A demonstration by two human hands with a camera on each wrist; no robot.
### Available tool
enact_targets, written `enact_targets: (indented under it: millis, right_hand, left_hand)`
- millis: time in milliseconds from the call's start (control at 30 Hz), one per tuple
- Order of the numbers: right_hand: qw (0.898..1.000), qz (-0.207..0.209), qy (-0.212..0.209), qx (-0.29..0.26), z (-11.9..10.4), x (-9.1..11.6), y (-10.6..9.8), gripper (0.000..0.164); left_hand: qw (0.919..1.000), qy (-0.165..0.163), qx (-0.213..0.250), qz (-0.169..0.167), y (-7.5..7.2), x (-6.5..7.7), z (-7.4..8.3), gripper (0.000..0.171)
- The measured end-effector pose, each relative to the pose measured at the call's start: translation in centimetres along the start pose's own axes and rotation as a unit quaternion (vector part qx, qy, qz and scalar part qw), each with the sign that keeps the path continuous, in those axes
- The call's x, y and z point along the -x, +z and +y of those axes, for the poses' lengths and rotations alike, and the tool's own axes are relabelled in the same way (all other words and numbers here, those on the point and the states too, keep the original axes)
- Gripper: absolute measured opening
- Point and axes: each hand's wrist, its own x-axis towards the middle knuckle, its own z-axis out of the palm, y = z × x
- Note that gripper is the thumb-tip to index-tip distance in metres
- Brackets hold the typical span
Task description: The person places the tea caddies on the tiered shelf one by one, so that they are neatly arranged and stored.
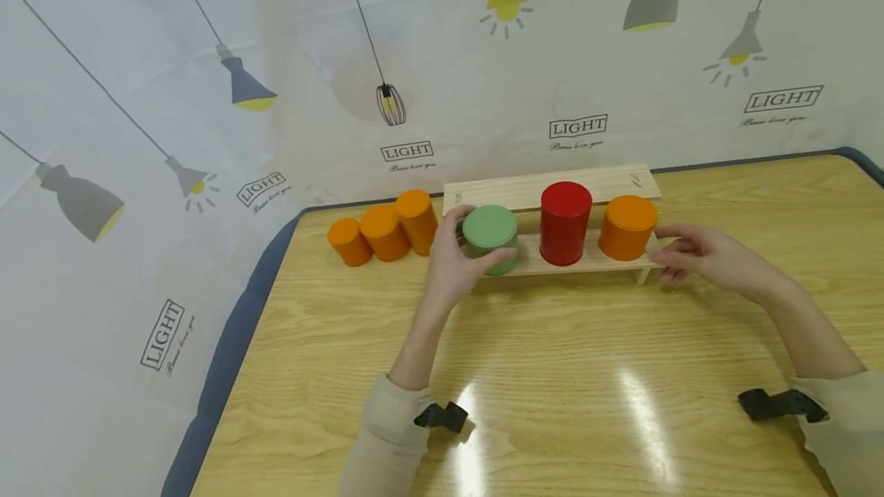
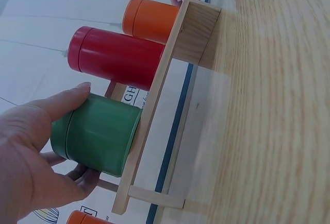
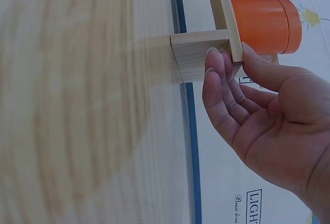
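Note:
A green canister [image 1: 490,227] stands upright at the left end of the lower board of a two-step wooden rack [image 1: 528,244]. My left hand [image 1: 452,259] holds it, thumb on the near side and fingers round the far side; the left wrist view shows its base on the board. Beside it on that board stand a taller red canister [image 1: 565,225] and an orange canister [image 1: 628,228]. At the board's right end, my right hand [image 1: 704,255] grips the rack's edge [image 3: 234,46], thumb above and fingers below, close to the orange canister.
Left of the rack, three orange canisters [image 1: 384,232] of differing heights stand in a row on the wooden table [image 1: 552,374]. The rack's upper board [image 1: 511,192] lies behind. A lamp-patterned sheet [image 1: 476,83] hangs along the back and left edges.

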Motion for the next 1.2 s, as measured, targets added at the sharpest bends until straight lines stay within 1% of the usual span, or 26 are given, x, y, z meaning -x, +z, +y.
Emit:
enact_targets:
  millis: [267,467,567,767,1000,1200]
  right_hand:
    - [1.0,0.004,0.004,0.007,0.2,0.0,0.0,0.056]
    - [1.0,0.003,0.0,0.002,0.2,0.0,0.0,0.057]
    - [1.0,0.003,0.002,0.001,0.2,0.0,0.0,0.056]
    - [1.0,0.002,0.004,0.001,0.1,0.1,0.0,0.056]
    - [1.0,0.001,0.006,-0.001,-0.2,0.2,0.0,0.058]
    - [1.0,0.001,0.01,0.0,-0.3,0.2,0.0,0.057]
  left_hand:
    - [1.0,0.005,0.006,0.006,0.2,-0.1,-0.1,0.08]
    - [0.9999,-0.006,0.012,-0.003,-0.2,0.0,0.1,0.086]
    - [0.9997,-0.013,0.015,-0.01,-0.7,0.1,0.2,0.088]
    - [0.9997,-0.007,0.012,-0.019,-2.0,0.2,0.8,0.087]
    - [0.9999,0.014,0.001,-0.007,-3.6,0.4,1.2,0.077]
    - [0.9991,0.042,-0.002,0.009,-4.8,0.5,1.0,0.066]
